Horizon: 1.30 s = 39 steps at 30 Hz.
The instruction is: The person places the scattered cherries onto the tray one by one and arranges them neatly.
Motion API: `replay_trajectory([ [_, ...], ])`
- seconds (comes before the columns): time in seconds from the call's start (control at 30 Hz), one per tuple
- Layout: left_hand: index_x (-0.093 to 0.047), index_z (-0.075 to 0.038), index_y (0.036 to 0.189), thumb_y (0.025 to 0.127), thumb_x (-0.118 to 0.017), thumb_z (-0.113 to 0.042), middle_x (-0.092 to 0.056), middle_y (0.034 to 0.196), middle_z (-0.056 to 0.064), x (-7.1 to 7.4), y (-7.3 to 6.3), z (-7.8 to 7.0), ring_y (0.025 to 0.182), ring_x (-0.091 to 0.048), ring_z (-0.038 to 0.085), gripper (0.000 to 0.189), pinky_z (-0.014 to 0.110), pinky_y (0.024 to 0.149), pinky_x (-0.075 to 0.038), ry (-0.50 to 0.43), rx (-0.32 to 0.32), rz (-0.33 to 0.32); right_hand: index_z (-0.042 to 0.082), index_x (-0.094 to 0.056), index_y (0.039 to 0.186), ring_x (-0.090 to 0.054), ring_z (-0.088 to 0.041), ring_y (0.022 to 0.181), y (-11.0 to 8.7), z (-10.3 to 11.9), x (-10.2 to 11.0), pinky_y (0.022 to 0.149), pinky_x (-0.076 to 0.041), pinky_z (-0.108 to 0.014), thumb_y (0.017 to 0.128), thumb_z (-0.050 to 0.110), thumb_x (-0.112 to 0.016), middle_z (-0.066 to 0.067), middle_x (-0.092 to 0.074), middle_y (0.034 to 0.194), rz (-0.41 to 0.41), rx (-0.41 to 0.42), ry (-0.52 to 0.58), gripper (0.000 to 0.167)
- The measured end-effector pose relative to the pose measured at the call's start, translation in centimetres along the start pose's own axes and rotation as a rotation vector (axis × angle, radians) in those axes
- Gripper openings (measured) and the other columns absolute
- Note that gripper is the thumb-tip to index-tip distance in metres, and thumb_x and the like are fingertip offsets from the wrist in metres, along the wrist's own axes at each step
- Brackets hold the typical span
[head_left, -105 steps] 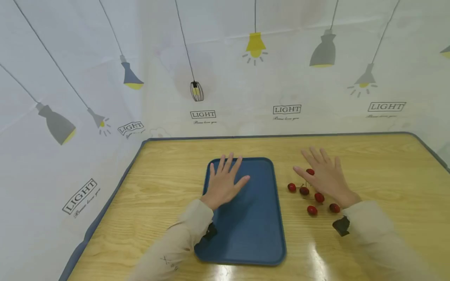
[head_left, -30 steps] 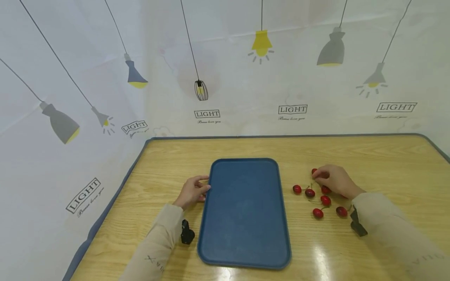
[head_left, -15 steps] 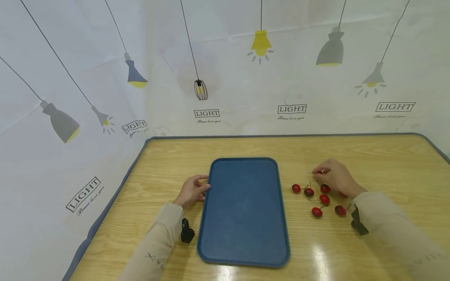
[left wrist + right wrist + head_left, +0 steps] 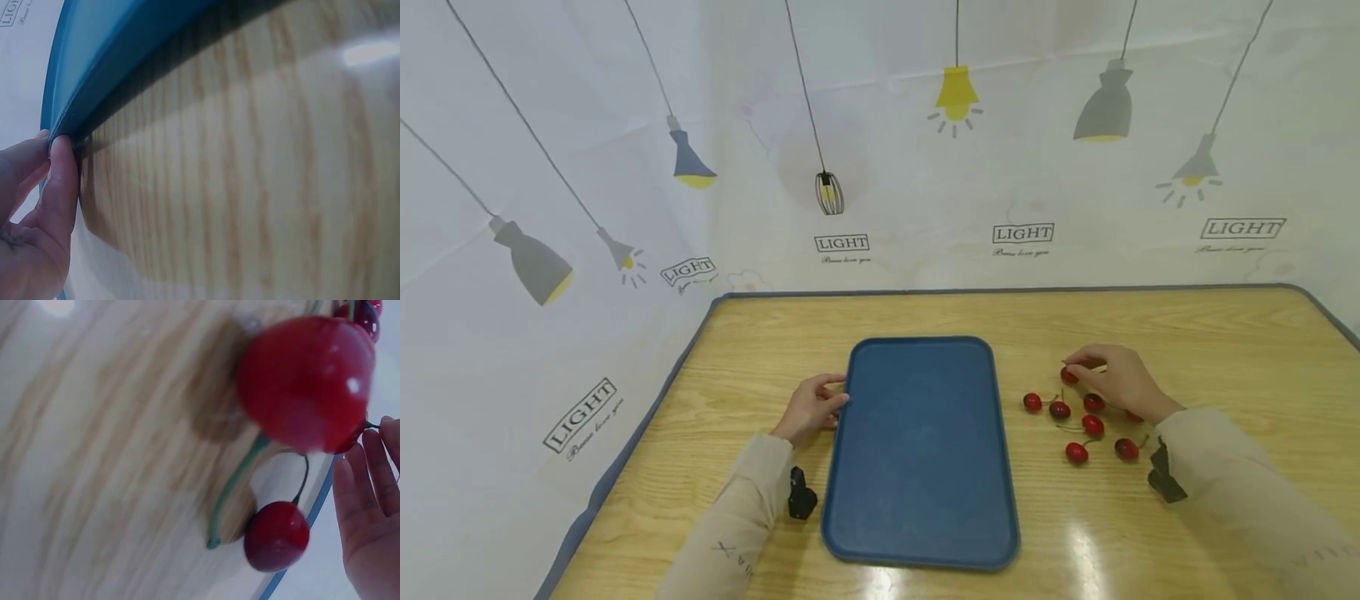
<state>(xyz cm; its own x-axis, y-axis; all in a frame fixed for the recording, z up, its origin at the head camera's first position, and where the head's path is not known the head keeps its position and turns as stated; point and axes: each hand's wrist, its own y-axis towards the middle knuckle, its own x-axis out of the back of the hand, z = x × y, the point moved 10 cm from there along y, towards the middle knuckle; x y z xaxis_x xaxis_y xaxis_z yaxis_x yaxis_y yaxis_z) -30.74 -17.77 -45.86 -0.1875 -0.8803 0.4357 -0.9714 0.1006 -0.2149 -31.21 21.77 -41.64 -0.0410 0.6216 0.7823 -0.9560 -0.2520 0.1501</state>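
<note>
My left hand (image 4: 808, 408) pinches the left rim of a blue rectangular tray (image 4: 921, 450) between thumb and fingers. The left wrist view shows the fingertips (image 4: 60, 147) right on the tray's edge (image 4: 94, 75). On the right, my right hand (image 4: 1116, 379) pinches a red cherry (image 4: 1069, 375) by its stem, at the far side of a loose group. In the right wrist view, that stem runs to the thumb and fingers of the right hand (image 4: 372, 506), while a large near cherry (image 4: 306, 381) partly covers the held one.
Several red cherries with green stems lie right of the tray, among them a leftmost cherry (image 4: 1032, 402) and a nearest cherry (image 4: 1077, 452). All rest on a wooden table (image 4: 760, 333) with a dark blue border. A white lamp-print cloth (image 4: 910, 167) hangs behind and at left.
Both hands, spread above tray and cherries at first, have come down to the tray rim and the far cherry. Since half a second ago, that cherry has come into sight beneath my right fingertips.
</note>
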Motion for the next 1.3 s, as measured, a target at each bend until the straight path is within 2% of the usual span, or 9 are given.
replay_trajectory([
  [0.23, -0.05, -0.005, 0.125, 0.086, -0.057, -0.005, -0.057, 0.085, 0.015, 0.0, 0.0, 0.0, 0.062, -0.055, 0.017, 0.04, 0.029, 0.052, -0.05, -0.003, 0.003, -0.014, -0.001, -0.062, 0.103, -0.053, -0.035, 0.094, 0.1, 0.7, -0.1, 0.079, -0.043, -0.049, 0.09, 0.026, -0.052, -0.018, -0.061, 0.1, 0.004, -0.028, 0.06, 0.031],
  [0.43, -0.049, -0.005, 0.125, 0.086, -0.057, -0.005, -0.057, 0.084, 0.014, 0.0, 0.0, 0.1, 0.062, -0.055, 0.016, 0.04, 0.028, 0.051, -0.05, 0.004, 0.003, -0.009, -0.001, -0.061, 0.102, -0.053, -0.032, 0.094, 0.6, 2.0, -0.3, 0.08, -0.043, -0.047, 0.089, 0.024, -0.055, -0.017, -0.061, 0.099, -0.006, -0.026, 0.13, 0.029],
  [0.67, -0.05, -0.005, 0.125, 0.086, -0.057, -0.004, -0.056, 0.082, 0.013, 0.0, 0.1, 0.0, 0.06, -0.054, 0.016, 0.04, 0.028, 0.05, -0.049, 0.007, -0.004, -0.011, 0.0, -0.063, 0.098, -0.057, -0.029, 0.088, 1.4, 3.9, -0.9, 0.075, -0.046, -0.04, 0.086, 0.02, -0.059, -0.014, -0.063, 0.094, -0.013, -0.001, 0.182, 0.024],
  [0.87, -0.05, -0.005, 0.125, 0.086, -0.057, -0.005, -0.057, 0.083, 0.013, 0.1, 0.0, 0.0, 0.061, -0.054, 0.016, 0.04, 0.028, 0.051, -0.049, 0.015, -0.002, -0.015, -0.003, -0.061, 0.102, -0.058, -0.026, 0.087, 2.3, 5.3, -2.4, 0.073, -0.048, -0.031, 0.086, 0.018, -0.06, -0.015, -0.063, 0.097, 0.011, 0.017, 0.283, 0.026],
  [1.03, -0.049, -0.005, 0.125, 0.085, -0.057, -0.004, -0.057, 0.084, 0.013, 0.0, 0.0, -0.1, 0.062, -0.055, 0.016, 0.041, 0.029, 0.051, -0.05, 0.013, -0.009, -0.008, -0.003, -0.061, 0.103, -0.058, -0.024, 0.084, 3.1, 6.8, -3.9, 0.072, -0.048, -0.033, 0.086, 0.017, -0.059, -0.014, -0.063, 0.095, 0.03, 0.012, 0.318, 0.026],
  [1.3, -0.05, -0.006, 0.125, 0.086, -0.057, -0.007, -0.056, 0.084, 0.012, -0.1, -0.1, 0.0, 0.063, -0.055, 0.016, 0.04, 0.029, 0.052, -0.05, -0.007, 0.004, -0.01, -0.003, -0.062, 0.101, -0.058, -0.024, 0.082, 4.1, 10.6, -6.4, 0.069, -0.048, -0.034, 0.086, 0.012, -0.058, -0.012, -0.062, 0.095, 0.076, 0.114, 0.334, 0.021],
])
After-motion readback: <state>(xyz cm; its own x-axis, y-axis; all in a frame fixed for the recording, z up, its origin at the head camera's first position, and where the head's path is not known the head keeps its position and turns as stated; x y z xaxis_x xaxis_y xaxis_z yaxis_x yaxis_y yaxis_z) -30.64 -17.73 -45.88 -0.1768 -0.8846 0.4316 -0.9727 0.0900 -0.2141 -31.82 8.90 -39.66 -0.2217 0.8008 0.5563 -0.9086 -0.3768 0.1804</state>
